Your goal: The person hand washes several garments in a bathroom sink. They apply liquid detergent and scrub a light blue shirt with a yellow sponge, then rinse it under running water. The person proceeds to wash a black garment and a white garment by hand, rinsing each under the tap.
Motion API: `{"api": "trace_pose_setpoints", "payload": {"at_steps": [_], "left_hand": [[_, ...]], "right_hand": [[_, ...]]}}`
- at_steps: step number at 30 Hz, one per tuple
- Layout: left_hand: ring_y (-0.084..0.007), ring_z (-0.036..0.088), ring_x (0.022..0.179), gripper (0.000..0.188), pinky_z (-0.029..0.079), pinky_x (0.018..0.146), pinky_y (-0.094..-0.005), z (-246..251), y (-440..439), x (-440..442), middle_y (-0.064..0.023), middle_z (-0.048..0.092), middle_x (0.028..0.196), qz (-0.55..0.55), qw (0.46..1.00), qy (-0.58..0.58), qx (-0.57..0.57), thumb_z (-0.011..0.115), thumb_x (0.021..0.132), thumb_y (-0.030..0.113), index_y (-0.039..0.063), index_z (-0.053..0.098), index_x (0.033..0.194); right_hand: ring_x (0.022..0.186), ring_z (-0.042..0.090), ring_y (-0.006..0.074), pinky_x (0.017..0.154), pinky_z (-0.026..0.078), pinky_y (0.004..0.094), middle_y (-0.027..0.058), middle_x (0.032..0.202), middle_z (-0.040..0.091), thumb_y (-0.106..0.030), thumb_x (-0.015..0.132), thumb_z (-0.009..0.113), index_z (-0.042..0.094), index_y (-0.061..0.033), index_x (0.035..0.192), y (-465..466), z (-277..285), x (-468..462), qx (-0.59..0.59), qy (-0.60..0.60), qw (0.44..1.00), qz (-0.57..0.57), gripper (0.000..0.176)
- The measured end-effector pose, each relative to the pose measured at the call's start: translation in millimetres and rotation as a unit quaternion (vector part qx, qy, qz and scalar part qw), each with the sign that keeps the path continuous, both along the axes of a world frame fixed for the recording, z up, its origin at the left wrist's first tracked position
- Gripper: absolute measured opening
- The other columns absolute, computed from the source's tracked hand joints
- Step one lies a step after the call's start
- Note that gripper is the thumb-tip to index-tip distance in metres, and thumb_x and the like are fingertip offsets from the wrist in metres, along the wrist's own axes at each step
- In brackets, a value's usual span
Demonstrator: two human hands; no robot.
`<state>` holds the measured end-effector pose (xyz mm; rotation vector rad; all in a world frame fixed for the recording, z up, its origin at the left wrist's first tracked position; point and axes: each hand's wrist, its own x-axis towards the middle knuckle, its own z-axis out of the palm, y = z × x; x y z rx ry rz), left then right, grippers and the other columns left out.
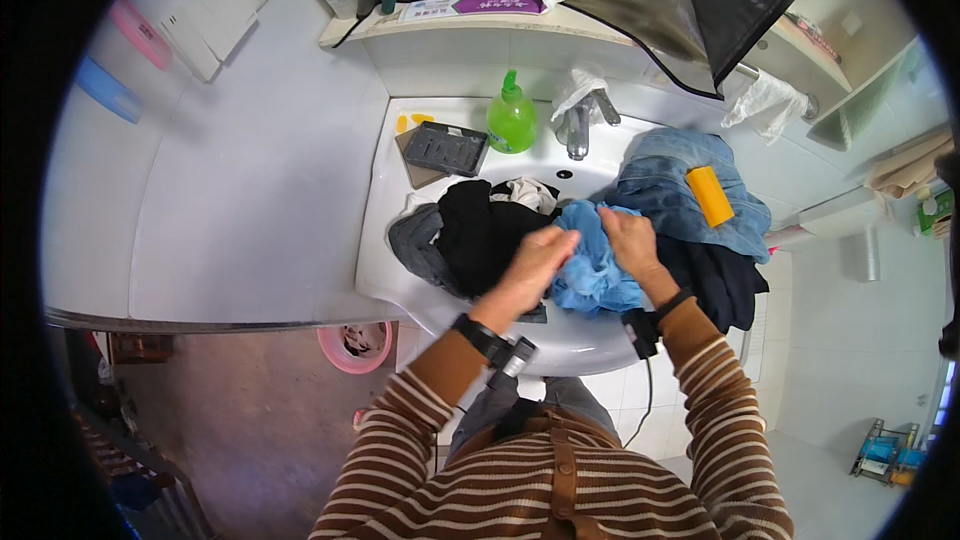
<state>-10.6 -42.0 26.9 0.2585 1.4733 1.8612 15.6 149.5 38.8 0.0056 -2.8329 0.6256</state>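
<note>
A crumpled light blue cloth (pixel 592 270) lies in the white washbasin (pixel 570 345). My right hand (pixel 632 242) grips a fold of it from the right side. At its left edge is my left hand (pixel 541 259), blurred, with fingers curled onto the fabric; the exact grip is partly hidden. Left of the blue cloth, black clothing (pixel 480 240) is heaped with a grey garment (pixel 416 240) and a whitish piece of cloth (pixel 529 193). Blue denim (pixel 660 165) sits on the basin's right side, with a yellow soap bar (pixel 709 197) on top. Dark navy clothing (pixel 712 281) hangs over the rim below it.
Behind the clothes stand a green pump bottle (pixel 512 120), a chrome faucet (pixel 577 135) and a black soap dish (pixel 448 148). A toothpaste tube (pixel 487 6) lies on the ledge above. A pink bucket (pixel 355 366) holding cloth stands on the floor. Cables hang from both wrist straps.
</note>
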Motion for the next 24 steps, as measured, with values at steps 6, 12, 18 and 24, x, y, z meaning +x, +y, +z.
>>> {"api": "trace_pose_setpoints", "payload": {"at_steps": [6,12,18,24], "left_hand": [[-0.0313,0.04,0.11,0.043,0.035,0.083,-0.0523,-24.8,-69.6,-49.3,-0.009,0.048,0.111,-0.055,0.668,0.559,-0.488,0.07,0.065,0.026,0.012,0.052,0.101],[-0.0147,0.051,0.058,0.012,0.039,0.052,-0.0249,44.8,-78.8,-67.4,-0.0042,0.052,0.065,0.058,0.981,0.156,-0.101,0.047,0.074,0.0,0.003,0.048,0.085],[-0.0124,0.051,0.07,0.013,0.042,0.064,-0.0231,101.0,-80.8,-65.0,-0.0042,0.053,0.078,0.07,0.963,-0.016,0.261,0.044,0.077,-0.001,0.003,0.046,0.089],[-0.0185,0.047,0.09,0.032,0.039,0.077,-0.0512,90.3,-85.5,-43.2,0.0027,0.043,0.099,0.295,0.937,-0.186,0.005,0.055,0.083,0.033,0.02,0.042,0.109]], "right_hand": [[0.072,0.06,0.0327,0.064,0.047,0.0399,0.0155,0.078,0.062,-0.036,0.079,0.055,0.06,-0.0044,0.081,20.7,20.4,47.7,0.134,-0.318,0.938,0.039,0.032],[0.095,0.054,0.0271,0.083,0.043,0.033,0.0117,0.106,0.055,-0.021,0.068,0.069,0.052,-0.0043,0.105,-0.6,22.8,25.3,-0.277,-0.164,0.947,0.022,0.044],[0.105,0.048,0.0265,0.09,0.039,0.0322,0.011,0.118,0.048,-0.012,0.07,0.067,0.041,-0.0019,0.122,-72.8,-27.3,-4.7,-0.463,-0.045,0.881,0.085,0.06],[0.095,0.054,0.0312,0.08,0.045,0.0368,0.0164,0.104,0.056,-0.004,0.072,0.055,0.048,0.0007,0.109,-68.3,-61.1,-42.7,-0.641,0.019,0.757,-0.125,0.038]]}}
